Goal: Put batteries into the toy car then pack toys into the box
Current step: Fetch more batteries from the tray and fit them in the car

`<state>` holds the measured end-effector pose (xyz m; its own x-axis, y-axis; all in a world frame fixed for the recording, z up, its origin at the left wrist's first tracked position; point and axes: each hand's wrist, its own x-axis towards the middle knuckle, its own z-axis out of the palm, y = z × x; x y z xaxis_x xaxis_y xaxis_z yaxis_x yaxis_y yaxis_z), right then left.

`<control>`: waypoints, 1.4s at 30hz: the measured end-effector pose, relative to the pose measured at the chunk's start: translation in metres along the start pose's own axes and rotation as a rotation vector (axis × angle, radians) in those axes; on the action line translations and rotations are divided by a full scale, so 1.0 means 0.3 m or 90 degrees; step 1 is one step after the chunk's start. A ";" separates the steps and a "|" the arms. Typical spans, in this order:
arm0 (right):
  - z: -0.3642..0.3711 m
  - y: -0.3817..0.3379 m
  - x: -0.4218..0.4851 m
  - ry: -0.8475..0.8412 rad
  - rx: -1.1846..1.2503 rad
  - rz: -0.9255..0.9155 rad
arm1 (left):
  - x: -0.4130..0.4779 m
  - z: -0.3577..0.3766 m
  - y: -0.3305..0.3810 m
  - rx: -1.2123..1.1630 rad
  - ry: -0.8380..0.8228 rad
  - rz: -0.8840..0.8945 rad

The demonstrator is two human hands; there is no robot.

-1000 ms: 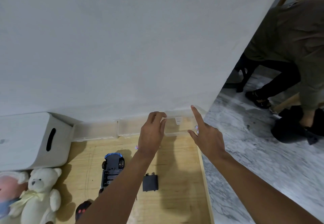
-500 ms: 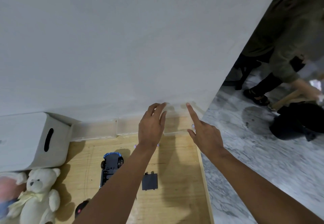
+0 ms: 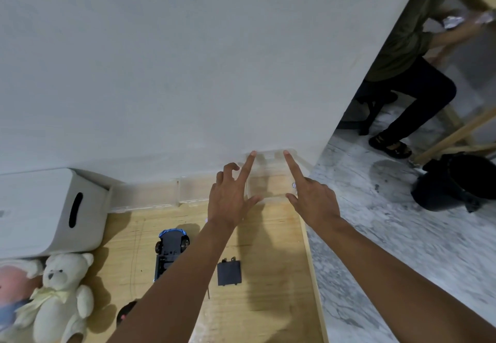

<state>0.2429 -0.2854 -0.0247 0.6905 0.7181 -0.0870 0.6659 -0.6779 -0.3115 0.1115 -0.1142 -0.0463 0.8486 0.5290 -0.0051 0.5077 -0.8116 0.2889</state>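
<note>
Since the frame a second before, both hands had spread apart on the clear plastic case, and the left index finger had stretched out straight to match the right one. The left hand gripped the left side of the small transparent plastic case at the back of the table, against the wall: its index finger lay along the case's left edge toward the far corner, its thumb pressed the near edge, and the other fingers were curled. The right hand mirrored it on the right side, index finger to the far corner and thumb on the near edge. What the case held was hard to tell through the glare, though something small and shiny showed just by the right thumb.

The pale wooden table carried the rest. The blue and dark grey toy car lay upside down left of the left forearm, its battery bay open. The square black battery cover lay apart from it, between the two forearms. A row of further clear plastic containers stood along the wall to the left of the held case. The white storage box with a slot handle sat at the table's left end, and the cream teddy bear lay just in front of it, beside a pink soft toy. A small black and red object peeked out near the left elbow. On the marble floor to the right another person stood beside a black bag.
</note>
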 end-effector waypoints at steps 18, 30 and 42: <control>0.027 -0.028 0.215 -0.189 0.313 -0.011 | -0.008 0.011 0.002 -0.019 0.007 -0.015; 0.087 -0.060 0.280 -0.235 0.281 -0.086 | -0.007 0.016 -0.001 -0.050 -0.003 -0.022; 0.074 -0.048 0.300 -0.236 0.137 -0.099 | -0.006 0.006 -0.002 -0.071 -0.009 -0.021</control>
<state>0.2892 -0.2076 -0.0491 0.4122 0.8435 -0.3443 0.6530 -0.5371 -0.5339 0.1099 -0.1151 -0.0482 0.8337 0.5515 -0.0298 0.5171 -0.7604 0.3930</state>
